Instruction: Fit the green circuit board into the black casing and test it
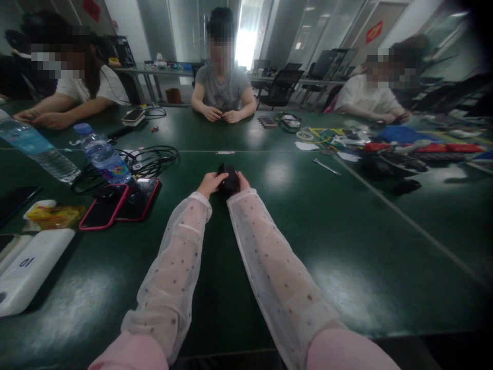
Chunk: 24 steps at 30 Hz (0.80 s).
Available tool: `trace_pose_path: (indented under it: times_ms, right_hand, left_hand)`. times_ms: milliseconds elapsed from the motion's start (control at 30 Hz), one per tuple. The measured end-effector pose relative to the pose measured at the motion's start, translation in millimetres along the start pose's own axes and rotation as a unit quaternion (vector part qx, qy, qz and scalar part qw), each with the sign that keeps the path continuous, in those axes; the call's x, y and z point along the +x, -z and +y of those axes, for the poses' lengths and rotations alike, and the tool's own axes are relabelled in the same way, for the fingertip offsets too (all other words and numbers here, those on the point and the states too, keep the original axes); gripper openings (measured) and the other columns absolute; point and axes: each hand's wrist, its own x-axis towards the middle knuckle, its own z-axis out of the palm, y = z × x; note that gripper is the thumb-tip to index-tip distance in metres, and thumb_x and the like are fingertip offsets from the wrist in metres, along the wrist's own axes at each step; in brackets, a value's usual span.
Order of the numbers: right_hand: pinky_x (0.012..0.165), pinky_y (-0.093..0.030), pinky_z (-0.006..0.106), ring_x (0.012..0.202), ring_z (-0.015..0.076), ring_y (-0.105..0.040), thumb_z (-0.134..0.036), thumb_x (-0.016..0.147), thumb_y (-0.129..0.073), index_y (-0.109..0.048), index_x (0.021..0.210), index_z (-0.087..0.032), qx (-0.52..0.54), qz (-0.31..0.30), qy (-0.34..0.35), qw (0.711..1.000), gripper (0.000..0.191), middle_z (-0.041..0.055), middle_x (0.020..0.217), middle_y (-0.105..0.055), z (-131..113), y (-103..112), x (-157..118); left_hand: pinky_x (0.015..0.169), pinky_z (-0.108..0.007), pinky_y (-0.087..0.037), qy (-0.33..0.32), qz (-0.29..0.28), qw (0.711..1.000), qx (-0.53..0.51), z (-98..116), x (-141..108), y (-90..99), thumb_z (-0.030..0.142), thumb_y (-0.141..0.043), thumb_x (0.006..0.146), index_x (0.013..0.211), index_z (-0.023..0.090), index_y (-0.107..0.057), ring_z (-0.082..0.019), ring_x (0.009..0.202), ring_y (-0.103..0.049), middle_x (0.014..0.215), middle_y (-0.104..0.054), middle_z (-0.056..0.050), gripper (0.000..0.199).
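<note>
A small black rounded object (pixel 230 181), whose kind I cannot make out, is held between my two hands at the middle of the table. My left hand (pixel 211 184) is closed on its left side, with the thumb lying across the top. On the opposite side my right hand (pixel 242 181) grips it, and most of those fingers are hidden behind the object. Sheer white dotted sleeves cover both my forearms. Whether the object touches the green table (pixel 308 231) is unclear.
Two water bottles (pixel 103 154), coiled black cables (pixel 157 156), pink-cased phones (pixel 103 208) and a white power bank (pixel 34 270) are at the left. A wrench (pixel 326 167) lies to the right, before a pile of cables and tools (pixel 419 146). Three people sit across the table.
</note>
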Motion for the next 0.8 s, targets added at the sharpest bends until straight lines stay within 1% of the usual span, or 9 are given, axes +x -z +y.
trace_pose_path:
  times_ms: [67, 133, 200, 233, 300, 433, 567, 667, 800]
  right_hand:
    - [0.076, -0.057, 0.035, 0.067, 0.0176, -0.067, -0.039, 0.097, -0.029, -0.06, 0.105, -0.018, 0.004, 0.023, -0.041, 0.999, 0.038, 0.0011, 0.068, -0.068, -1.7, -1.1, -0.7]
    - [0.076, -0.057, 0.035, 0.07, 0.0192, -0.068, -0.045, 0.096, -0.029, -0.062, 0.102, -0.014, 0.009, 0.014, -0.079, 0.997, 0.046, 0.0045, 0.07, -0.069, -4.8, -2.6, -4.0]
    - [0.075, -0.058, 0.032, 0.072, 0.019, -0.069, -0.048, 0.096, -0.026, -0.063, 0.098, -0.013, 0.013, -0.004, -0.092, 0.996, 0.051, 0.006, 0.071, -0.07, -8.1, -3.9, -8.3]
    - [0.074, -0.057, 0.031, 0.072, 0.0185, -0.069, -0.048, 0.097, -0.024, -0.064, 0.097, -0.013, 0.014, -0.009, -0.091, 0.996, 0.053, 0.0063, 0.071, -0.07, -9.4, -4.5, -10.2]
    - [0.074, -0.057, 0.03, 0.074, 0.0181, -0.069, -0.047, 0.097, -0.022, -0.064, 0.096, -0.012, 0.014, -0.016, -0.086, 0.996, 0.055, 0.0068, 0.072, -0.07, -10.7, -5.1, -13.5]
    - [0.081, -0.056, 0.035, 0.079, 0.0201, -0.069, -0.047, 0.097, -0.025, -0.063, 0.101, -0.012, 0.009, -0.025, -0.069, 0.997, 0.052, 0.0058, 0.072, -0.071, -8.3, -4.1, -16.7]
    - [0.081, -0.056, 0.038, 0.078, 0.0212, -0.069, -0.049, 0.096, -0.027, -0.062, 0.103, -0.014, -0.004, -0.022, -0.057, 0.998, 0.05, 0.0048, 0.073, -0.071, -4.2, 0.5, -14.7]
    - [0.076, -0.057, 0.037, 0.074, 0.0195, -0.069, -0.048, 0.096, -0.025, -0.062, 0.101, -0.015, -0.004, -0.02, -0.051, 0.998, 0.051, 0.0039, 0.073, -0.071, -3.8, 4.2, -11.2]
    - [0.063, -0.058, 0.029, 0.065, 0.0151, -0.068, -0.04, 0.098, -0.024, -0.061, 0.095, -0.016, 0.029, 0.007, -0.051, 0.998, 0.044, 0.0022, 0.069, -0.07, -5.8, 3.9, -7.5]
  left_hand:
    - [0.072, -0.028, -0.046, -0.01, -0.013, 1.0, 0.019, 2.7, -1.3, -6.1, 0.017, -0.078, 0.062, 0.076, 0.013, -0.066, -0.02, 0.074, -0.063, 0.07, -0.066, -0.007, 0.019]
    - [0.08, -0.028, -0.045, -0.021, -0.007, 1.0, 0.012, 4.2, -4.5, -13.6, 0.011, -0.079, 0.059, 0.074, 0.015, -0.064, -0.023, 0.092, -0.062, 0.076, -0.067, -0.007, 0.021]
    - [0.089, -0.028, -0.042, -0.043, 0.015, 0.999, 0.017, 5.1, -10.1, -21.4, 0.009, -0.079, 0.057, 0.071, 0.017, -0.061, -0.026, 0.114, -0.054, 0.085, -0.067, -0.007, 0.025]
    - [0.094, -0.029, -0.04, -0.063, 0.033, 0.996, 0.045, 5.5, -13.4, -24.8, 0.009, -0.081, 0.053, 0.07, 0.017, -0.059, -0.028, 0.122, -0.048, 0.09, -0.066, -0.009, 0.029]
    - [0.102, -0.032, -0.034, -0.095, 0.054, 0.99, 0.085, 6.3, -19.5, -29.9, 0.009, -0.084, 0.048, 0.07, 0.018, -0.057, -0.031, 0.131, -0.038, 0.098, -0.065, -0.011, 0.036]
    - [0.105, -0.033, -0.031, -0.12, 0.07, 0.989, 0.042, 6.6, -24.9, -32.5, 0.008, -0.08, 0.054, 0.08, 0.019, -0.056, -0.031, 0.135, -0.033, 0.105, -0.064, -0.012, 0.037]
    - [0.104, -0.034, -0.031, -0.141, 0.096, 0.985, 0.019, 6.1, -25.8, -33.5, 0.007, -0.079, 0.053, 0.102, 0.019, -0.056, -0.032, 0.137, -0.03, 0.115, -0.061, -0.013, 0.055]
    - [0.102, -0.033, -0.032, -0.138, 0.086, 0.984, 0.075, 7.9, -26.3, -34.4, 0.011, -0.081, 0.052, 0.114, 0.021, -0.053, -0.033, 0.138, -0.026, 0.127, -0.054, -0.012, 0.069]
    - [0.097, -0.032, -0.035, -0.122, 0.048, 0.987, 0.09, 16.9, -22.8, -28.9, 0.016, -0.081, 0.055, 0.119, 0.02, -0.05, -0.034, 0.137, -0.026, 0.134, -0.047, -0.013, 0.071]
